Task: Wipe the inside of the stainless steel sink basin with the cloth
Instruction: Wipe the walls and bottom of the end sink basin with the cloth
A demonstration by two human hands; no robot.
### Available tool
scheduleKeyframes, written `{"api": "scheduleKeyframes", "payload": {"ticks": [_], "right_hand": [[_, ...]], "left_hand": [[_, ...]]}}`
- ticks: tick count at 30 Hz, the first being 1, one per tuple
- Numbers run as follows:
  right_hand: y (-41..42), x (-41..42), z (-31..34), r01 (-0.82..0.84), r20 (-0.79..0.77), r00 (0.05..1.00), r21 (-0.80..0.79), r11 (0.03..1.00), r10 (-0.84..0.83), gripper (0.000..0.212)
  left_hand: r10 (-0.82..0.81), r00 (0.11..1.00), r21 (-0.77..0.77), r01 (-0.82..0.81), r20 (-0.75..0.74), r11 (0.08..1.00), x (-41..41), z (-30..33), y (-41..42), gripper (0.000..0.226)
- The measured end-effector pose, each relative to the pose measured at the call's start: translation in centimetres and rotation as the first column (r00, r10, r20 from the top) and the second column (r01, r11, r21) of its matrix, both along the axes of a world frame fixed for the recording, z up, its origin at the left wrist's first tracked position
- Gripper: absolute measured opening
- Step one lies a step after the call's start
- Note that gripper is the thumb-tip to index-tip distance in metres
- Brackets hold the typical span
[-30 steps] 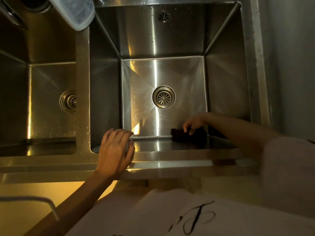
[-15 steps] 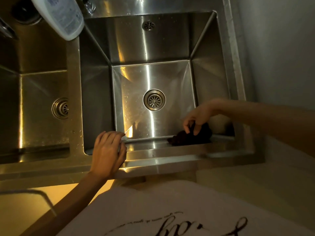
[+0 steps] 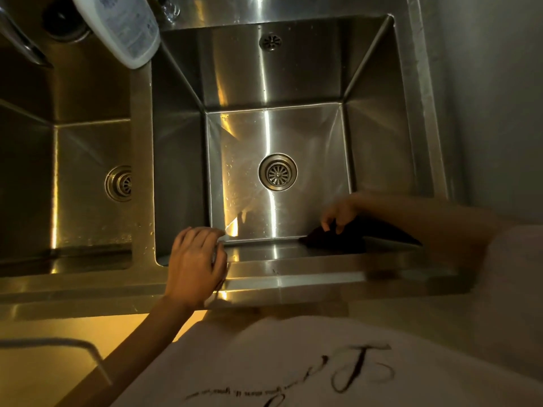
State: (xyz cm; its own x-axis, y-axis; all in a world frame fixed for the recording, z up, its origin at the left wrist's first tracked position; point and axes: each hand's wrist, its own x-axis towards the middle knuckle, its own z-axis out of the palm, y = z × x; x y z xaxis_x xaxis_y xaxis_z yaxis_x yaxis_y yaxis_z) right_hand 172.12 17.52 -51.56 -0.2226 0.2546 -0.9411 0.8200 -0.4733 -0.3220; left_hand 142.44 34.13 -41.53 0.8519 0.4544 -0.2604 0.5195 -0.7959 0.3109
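Right hand presses dark crumpled cloth into near-right corner of square stainless steel basin, left hand flat, gripping nothing, on front rim; best to sweep overlapping strokes toward round drain strainer.

Dark cloth bunched (blurred) at steel basin's near-right floor corner.

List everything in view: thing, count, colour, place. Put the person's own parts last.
basin: 1, steel, centre
second basin: 1, steel, left, partly cut off
drain: 1, steel, centre basin floor
second drain: 1, steel, left basin floor
overflow hole: 1, steel, centre basin's far wall
cloth: 1, dark, basin's near right corner
bottle: 1, white, top left, over the divider
shirt: 1, white with dark script, bottom
left hand: 1, resting on the basin's near rim
right hand: 1, blurred, pressing on the cloth
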Motion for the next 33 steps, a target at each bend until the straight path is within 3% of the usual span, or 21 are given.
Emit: {"api": "scheduleKeyframes", "payload": {"ticks": [6,11,18,28,33], "right_hand": [[-1.3,0.2,-3.3,0.082,0.026,0.996,0.045,0.996,-0.083,0.038],[-1.9,0.1,-3.4,0.039,0.054,0.998,0.062,0.997,-0.042,0.039],[-1.3,2.5,1.4,-0.073,0.021,0.997,-0.078,0.994,0.075,0.041],[-0.3,4.5,9.6,-0.081,-0.061,0.996,-0.278,0.957,0.066,0.031],[-0.1,3.4,7.1,-0.114,-0.038,0.993,-0.194,0.974,0.109,0.037]], "left_hand": [[0.002,1.0,0.003,-0.002,0.014,1.0,0.2,0.2,-0.1,0.042],[0.004,1.0,-0.011,-0.004,-0.014,1.0,0.1,0.3,-0.2,0.045],[0.017,1.0,-0.007,-0.017,-0.005,1.0,0.1,0.3,-0.2,0.045],[-0.001,1.0,0.001,0.001,-0.021,1.0,0.0,0.4,-0.1,0.045],[-0.001,1.0,-0.008,0.001,-0.015,1.0,0.1,0.4,-0.2,0.045]]}}
